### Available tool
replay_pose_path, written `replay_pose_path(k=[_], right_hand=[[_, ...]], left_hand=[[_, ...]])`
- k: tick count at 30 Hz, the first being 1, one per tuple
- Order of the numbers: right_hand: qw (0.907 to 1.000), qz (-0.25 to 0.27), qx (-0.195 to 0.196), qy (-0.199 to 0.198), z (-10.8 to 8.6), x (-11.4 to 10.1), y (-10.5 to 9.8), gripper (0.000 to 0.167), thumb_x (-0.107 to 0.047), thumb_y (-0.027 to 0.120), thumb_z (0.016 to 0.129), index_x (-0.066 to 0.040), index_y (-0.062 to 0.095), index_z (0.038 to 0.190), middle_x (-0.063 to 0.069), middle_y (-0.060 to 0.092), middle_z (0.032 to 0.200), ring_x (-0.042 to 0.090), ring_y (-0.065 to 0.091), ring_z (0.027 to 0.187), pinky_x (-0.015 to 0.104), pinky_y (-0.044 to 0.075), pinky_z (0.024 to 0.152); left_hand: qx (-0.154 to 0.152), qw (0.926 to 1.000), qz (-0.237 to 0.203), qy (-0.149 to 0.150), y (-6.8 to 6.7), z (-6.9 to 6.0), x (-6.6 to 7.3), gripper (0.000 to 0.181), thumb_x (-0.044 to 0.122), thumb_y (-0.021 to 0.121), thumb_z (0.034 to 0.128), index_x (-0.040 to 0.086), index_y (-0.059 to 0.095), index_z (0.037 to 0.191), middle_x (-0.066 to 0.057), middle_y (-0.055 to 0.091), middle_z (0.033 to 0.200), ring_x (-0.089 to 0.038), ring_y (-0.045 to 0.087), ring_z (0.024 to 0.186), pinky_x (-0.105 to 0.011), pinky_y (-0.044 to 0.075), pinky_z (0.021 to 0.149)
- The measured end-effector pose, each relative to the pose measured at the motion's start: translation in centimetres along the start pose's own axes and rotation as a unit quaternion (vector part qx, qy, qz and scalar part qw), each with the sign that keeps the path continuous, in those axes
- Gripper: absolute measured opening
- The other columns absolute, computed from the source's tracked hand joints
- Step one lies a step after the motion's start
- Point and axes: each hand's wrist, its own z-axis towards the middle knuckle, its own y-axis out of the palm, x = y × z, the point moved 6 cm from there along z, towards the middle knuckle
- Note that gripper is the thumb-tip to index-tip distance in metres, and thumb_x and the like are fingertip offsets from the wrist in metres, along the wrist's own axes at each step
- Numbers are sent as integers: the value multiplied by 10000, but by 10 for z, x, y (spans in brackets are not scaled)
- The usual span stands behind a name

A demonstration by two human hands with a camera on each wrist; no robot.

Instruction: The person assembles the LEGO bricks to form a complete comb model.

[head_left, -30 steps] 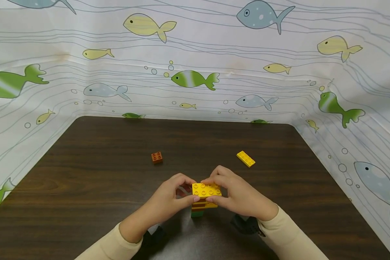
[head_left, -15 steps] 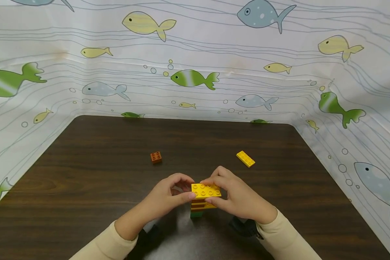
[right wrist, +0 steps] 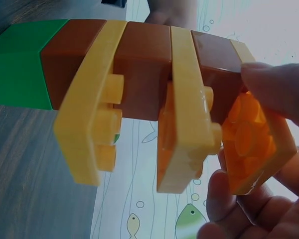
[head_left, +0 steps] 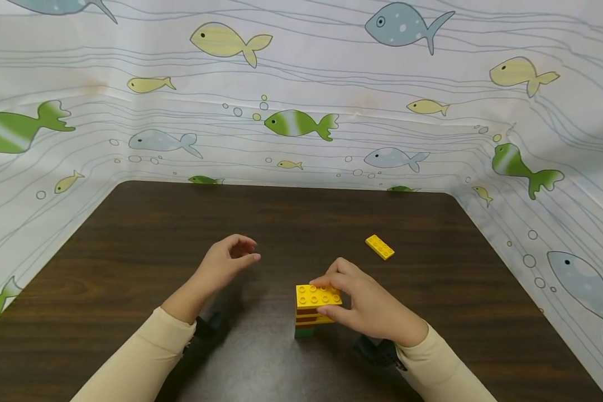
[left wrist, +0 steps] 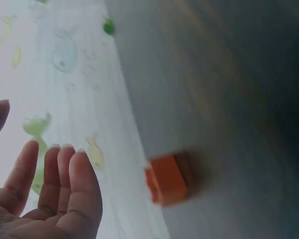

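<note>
A stack of toy building bricks (head_left: pixel 305 314) stands upright on the table in the head view. Its base is a green brick (right wrist: pixel 25 62); above it brown bricks alternate with yellow plates that jut out to one side. My right hand (head_left: pixel 369 301) pinches the top yellow plate (right wrist: pixel 261 144) between thumb and fingers. Off to the left, my left hand (head_left: pixel 221 265) is held over the table with fingers loosely bent and nothing in them. Beside it in the left wrist view lies a brown brick (left wrist: pixel 168 180), which the hand hides in the head view.
A loose yellow plate (head_left: pixel 380 247) lies on the dark wooden table (head_left: pixel 301 215), beyond my right hand. A white sheet (head_left: pixel 306 72) printed with fish rises along the table's back and sides.
My left hand has let go of the stack and moved left and away from me, over where the brown brick lay in view. The right hand keeps its hold on the top plate.
</note>
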Motion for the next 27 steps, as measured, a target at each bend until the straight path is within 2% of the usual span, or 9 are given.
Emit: replay_pose_path(k=[6, 11, 16, 22, 27], right_hand=[[10000, -31, -23, 20, 0, 0, 0, 356, -144, 735, 860, -80, 651, 1200, -64, 470, 991, 81, 465, 871, 283, 468, 724], [10000, -25, -46, 58, 0, 0, 0, 355, -144, 733, 861, -80, 651, 1201, -63, 469, 990, 83, 463, 868, 268, 465, 713], [9999, -18, -71, 70, 0, 0, 0, 349, -154, 728, 867, -82, 651, 1199, -61, 472, 993, 82, 464, 868, 245, 457, 708], [9999, -41, -89, 81, 0, -1, -1, 345, -160, 727, 868, -78, 652, 1195, -59, 473, 991, 83, 462, 864, 201, 433, 704], [9999, -70, -96, 66, 0, -1, -1, 345, -165, 726, 870, -79, 652, 1196, -61, 470, 990, 82, 462, 866, 204, 433, 710]], left_hand=[[149, 9990, 240, -357, -14, 21, -19, 391, 192, 647, 929, -22, 544, 1239, -215, 570, 1218, -351, 537, 1124, -478, 463, 900], [56, 9976, 334, -602, -21, 34, -32, 442, 167, 638, 932, -41, 502, 1297, -249, 493, 1320, -392, 487, 1185, -508, 450, 924], [-51, 9964, 325, -779, -21, 41, -42, 473, 155, 636, 926, -56, 478, 1319, -262, 453, 1366, -411, 457, 1205, -513, 440, 938], [-158, 9943, 436, -962, -17, 46, -47, 514, 149, 654, 918, -55, 451, 1343, -285, 420, 1380, -440, 433, 1216, -528, 423, 951], [-195, 9921, 417, -1164, -15, 51, -53, 515, 124, 663, 904, -59, 455, 1338, -293, 426, 1357, -414, 469, 1147, -500, 438, 923]])
